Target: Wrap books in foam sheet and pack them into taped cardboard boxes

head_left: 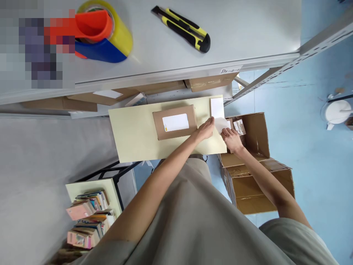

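Observation:
A brown cardboard parcel (174, 122) with a white label lies on a pale yellow board (132, 134). My left hand (205, 129) and my right hand (232, 140) meet just right of the parcel, both pinching a small white sheet of paper (222, 124). A second white slip (217, 107) lies on the board just above the hands.
An open cardboard box (255, 162) stands on the blue floor under my right arm. A shelf above holds a yellow-black utility knife (182, 28) and a tape dispenser (103, 31). Flat cartons (209, 81) sit under that shelf. Books (89, 219) fill a low shelf at lower left.

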Available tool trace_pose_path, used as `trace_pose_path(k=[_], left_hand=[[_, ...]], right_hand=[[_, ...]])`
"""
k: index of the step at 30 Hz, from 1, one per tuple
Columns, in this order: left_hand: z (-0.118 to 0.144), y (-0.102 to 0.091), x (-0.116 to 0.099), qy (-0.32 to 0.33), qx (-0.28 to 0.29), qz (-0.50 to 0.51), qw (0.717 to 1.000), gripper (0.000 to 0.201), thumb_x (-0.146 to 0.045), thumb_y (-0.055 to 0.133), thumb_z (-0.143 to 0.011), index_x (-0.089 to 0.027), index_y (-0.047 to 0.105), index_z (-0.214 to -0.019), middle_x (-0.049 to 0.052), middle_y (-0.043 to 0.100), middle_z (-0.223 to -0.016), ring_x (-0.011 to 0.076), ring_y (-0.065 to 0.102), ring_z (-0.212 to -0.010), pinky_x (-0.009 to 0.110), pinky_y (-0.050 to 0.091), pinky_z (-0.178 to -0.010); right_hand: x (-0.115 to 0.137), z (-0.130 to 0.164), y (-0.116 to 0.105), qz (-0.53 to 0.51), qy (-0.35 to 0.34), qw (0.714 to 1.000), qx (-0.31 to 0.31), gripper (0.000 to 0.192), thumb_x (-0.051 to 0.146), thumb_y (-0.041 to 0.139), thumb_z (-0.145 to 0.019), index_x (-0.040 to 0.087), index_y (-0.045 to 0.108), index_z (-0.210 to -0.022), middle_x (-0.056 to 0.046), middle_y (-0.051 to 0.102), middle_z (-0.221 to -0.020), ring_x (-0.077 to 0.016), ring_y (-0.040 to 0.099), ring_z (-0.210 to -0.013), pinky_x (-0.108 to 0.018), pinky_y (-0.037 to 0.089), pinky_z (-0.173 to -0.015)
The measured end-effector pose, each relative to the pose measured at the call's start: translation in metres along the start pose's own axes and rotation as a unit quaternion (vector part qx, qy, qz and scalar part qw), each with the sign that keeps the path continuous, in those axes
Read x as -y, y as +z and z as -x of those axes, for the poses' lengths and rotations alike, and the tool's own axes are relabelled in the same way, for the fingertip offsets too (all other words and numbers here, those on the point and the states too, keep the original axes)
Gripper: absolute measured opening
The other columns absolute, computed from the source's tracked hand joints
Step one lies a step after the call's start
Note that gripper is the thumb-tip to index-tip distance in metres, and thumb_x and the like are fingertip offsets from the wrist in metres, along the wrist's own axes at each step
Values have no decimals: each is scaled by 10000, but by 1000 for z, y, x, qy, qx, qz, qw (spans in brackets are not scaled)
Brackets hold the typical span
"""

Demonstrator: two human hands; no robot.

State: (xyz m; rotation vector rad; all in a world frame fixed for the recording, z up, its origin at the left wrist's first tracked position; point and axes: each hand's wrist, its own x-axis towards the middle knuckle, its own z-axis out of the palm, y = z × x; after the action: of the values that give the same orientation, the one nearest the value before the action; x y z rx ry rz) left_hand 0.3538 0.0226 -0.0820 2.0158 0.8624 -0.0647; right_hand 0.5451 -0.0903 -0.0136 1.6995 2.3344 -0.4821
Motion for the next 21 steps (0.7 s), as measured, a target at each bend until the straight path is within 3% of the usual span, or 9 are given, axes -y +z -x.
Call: trace_pose_path(k=[7, 14, 16, 18, 21], left_hand=[[-10, 9, 3, -20, 26, -27, 999, 910, 22, 540, -897, -2, 343, -1785, 305, 396, -1843, 333, 392, -1759, 480, 397, -1436], [-9, -5, -24, -83, 72, -70, 991, 881, 70, 512, -919, 48, 331, -1781, 346, 407, -1822, 355, 426, -1741, 464, 466, -1379], [-12, -12, -33, -99, 83, -75, 989, 885, 68, 529, -927, 49, 319, -1786, 351, 433, -1806, 365, 452, -1724, 467, 470, -1367], [-16, -18, -43, -123, 93, -49, 987, 899, 52, 560, -930, 49, 305, -1793, 363, 432, -1800, 390, 455, -1717, 493, 447, -1373], [-20, -29, -56, -179, 105, 53, 977, 880, -52, 608, -978, 51, 297, -1795, 386, 423, -1792, 441, 472, -1694, 542, 434, -1361]], right_hand=[[0, -9, 4, 10, 4, 1000, -16, 390, 30, 482, -1092, 166, 848, -1093, -199, 785, -1183, -363, 637, -1077, -457, 450, -892], [5, -16, -17, 21, -9, 998, 51, 442, -8, 433, -1083, 107, 842, -1205, -228, 786, -1293, -354, 662, -1175, -452, 482, -979], [6, -19, -27, -3, 2, 993, 122, 368, 21, 528, -1064, 72, 833, -1263, -271, 763, -1395, -378, 657, -1281, -467, 480, -1061], [6, -24, -38, -33, 13, 973, 230, 230, 93, 722, -1003, 77, 865, -1183, -274, 803, -1334, -390, 706, -1262, -463, 501, -1071], [0, -33, -60, -166, -16, 895, 415, 176, 271, 969, -830, 149, 890, -927, -153, 881, -1042, -325, 799, -999, -390, 549, -915]])
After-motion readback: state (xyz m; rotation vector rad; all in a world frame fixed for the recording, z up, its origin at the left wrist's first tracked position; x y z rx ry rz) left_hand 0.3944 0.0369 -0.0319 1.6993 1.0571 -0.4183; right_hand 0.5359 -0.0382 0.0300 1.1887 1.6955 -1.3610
